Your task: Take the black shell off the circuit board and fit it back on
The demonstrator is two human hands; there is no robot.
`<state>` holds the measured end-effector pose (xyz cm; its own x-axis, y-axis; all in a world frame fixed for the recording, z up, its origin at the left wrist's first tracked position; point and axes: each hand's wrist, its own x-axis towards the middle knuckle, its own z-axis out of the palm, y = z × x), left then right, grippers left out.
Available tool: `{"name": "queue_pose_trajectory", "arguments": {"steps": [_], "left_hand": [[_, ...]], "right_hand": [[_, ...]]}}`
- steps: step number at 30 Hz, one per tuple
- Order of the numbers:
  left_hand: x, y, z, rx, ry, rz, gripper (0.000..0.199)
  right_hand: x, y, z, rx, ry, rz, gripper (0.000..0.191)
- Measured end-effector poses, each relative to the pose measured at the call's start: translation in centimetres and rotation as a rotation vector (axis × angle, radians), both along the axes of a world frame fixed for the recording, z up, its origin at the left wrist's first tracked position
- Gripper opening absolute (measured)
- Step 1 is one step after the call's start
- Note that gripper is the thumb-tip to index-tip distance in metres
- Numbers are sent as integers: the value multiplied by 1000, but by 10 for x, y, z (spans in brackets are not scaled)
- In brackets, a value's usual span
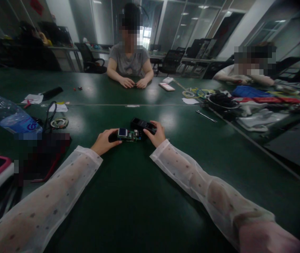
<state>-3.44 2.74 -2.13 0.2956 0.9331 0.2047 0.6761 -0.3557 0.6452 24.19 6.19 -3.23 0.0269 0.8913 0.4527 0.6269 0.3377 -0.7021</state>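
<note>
1. Office chairs and glass partitions stand behind our dark green table (128, 200), where a co-worker in a grey shirt (129, 58) sits opposite. We have bare tabletop just under our forearms, so working low over it seems wise in case a part slips.
2. On our left lies a water bottle (12, 114); on our right, well apart from our work, a wrench (206, 116). Neither looks likely to get in our way.
3. Our left hand (102, 141) pinches the left end of a circuit board between thumb and fingers; our right hand (157, 134) grips the right end of a black casing.
4. That black casing (140, 123) sits just behind the board's right end; we cannot tell whether they touch. We should hold it steady and unforced.
5. Our circuit board (132, 137) is best held by its edges, level, sparing its components.
6. Its small square display (122, 132) faces up; pressing there would be risky.
</note>
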Motion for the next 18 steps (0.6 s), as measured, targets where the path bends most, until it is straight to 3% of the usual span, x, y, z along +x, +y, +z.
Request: {"name": "queue_pose_trajectory", "arguments": {"steps": [13, 18], "left_hand": [[3, -2, 3, -11, -39, -2, 55], [3, -2, 5, -9, -59, -18, 54]], "right_hand": [[4, 9, -13, 15, -35, 25, 50], [3, 8, -11, 5, 58, -41, 51]]}}
